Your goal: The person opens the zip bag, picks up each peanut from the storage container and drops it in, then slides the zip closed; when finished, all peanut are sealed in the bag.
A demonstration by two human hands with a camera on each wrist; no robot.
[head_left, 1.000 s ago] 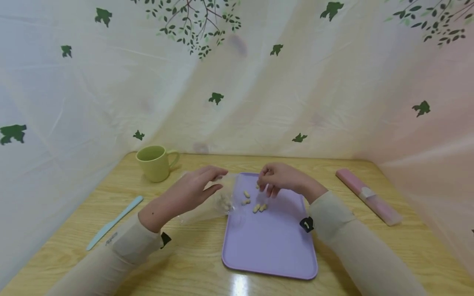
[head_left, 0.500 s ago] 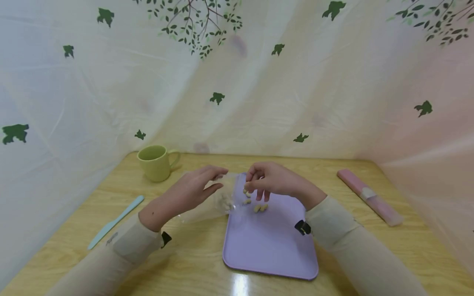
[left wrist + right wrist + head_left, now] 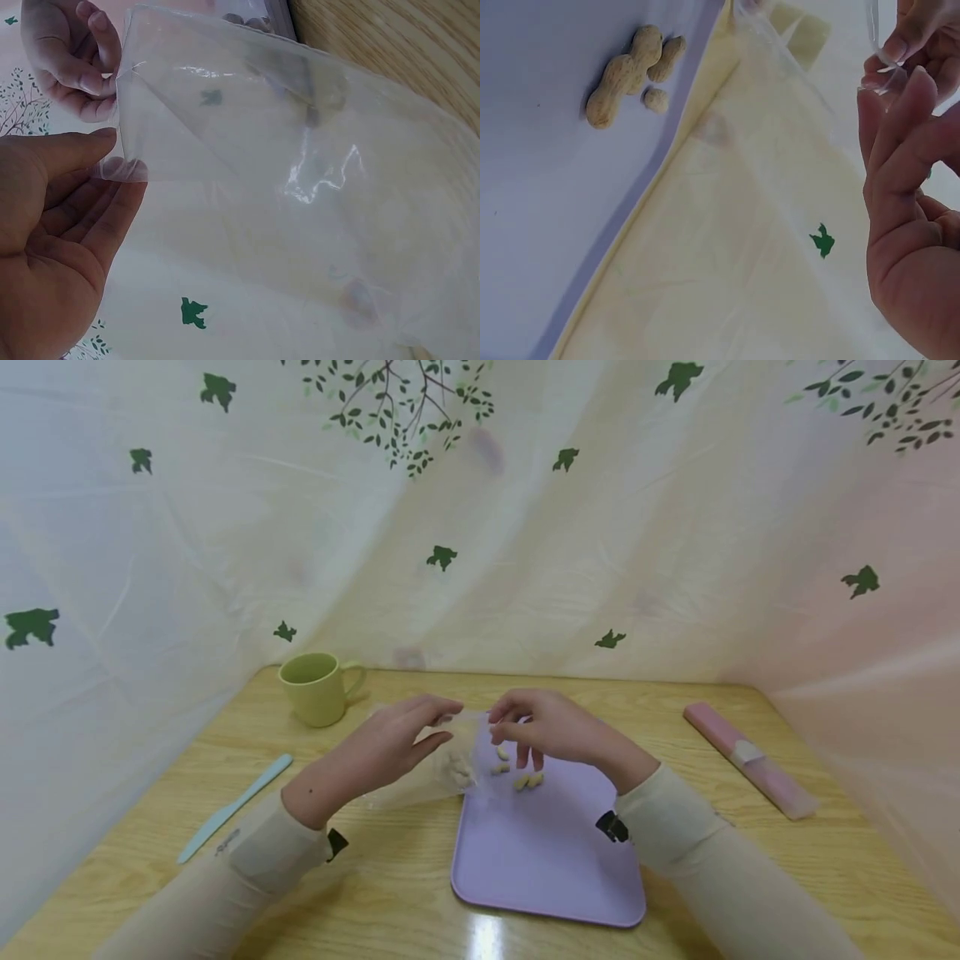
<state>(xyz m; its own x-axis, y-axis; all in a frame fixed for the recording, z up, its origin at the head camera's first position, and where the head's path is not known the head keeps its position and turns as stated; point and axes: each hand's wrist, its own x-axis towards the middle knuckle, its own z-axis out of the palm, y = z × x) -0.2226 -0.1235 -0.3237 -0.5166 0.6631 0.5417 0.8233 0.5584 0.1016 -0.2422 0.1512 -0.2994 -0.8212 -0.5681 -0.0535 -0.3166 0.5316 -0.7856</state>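
Observation:
In the left wrist view my left hand (image 3: 52, 217) pinches the edge of a clear plastic bag (image 3: 247, 165) between thumb and fingers. Pale lumps show blurrily through the bag in the head view. My right hand (image 3: 562, 731) hovers over the far end of a purple tray (image 3: 547, 877), fingers bent, with fingertips close beside the bag's held edge. Whether they touch that edge or pinch something small, I cannot tell. Several unshelled peanuts (image 3: 613, 90) lie on the tray below the right hand.
A green mug (image 3: 315, 691) stands at the back left of the wooden table (image 3: 375, 893). A pale blue plastic knife (image 3: 234, 808) lies at the left. At the right is a long pink packet (image 3: 746, 756). A leaf-patterned curtain (image 3: 510, 568) surrounds the table's sides and back.
My right hand has moved left from above a peanut at the tray's far end to the bag's edge. That peanut is now out of sight. The left hand stays still.

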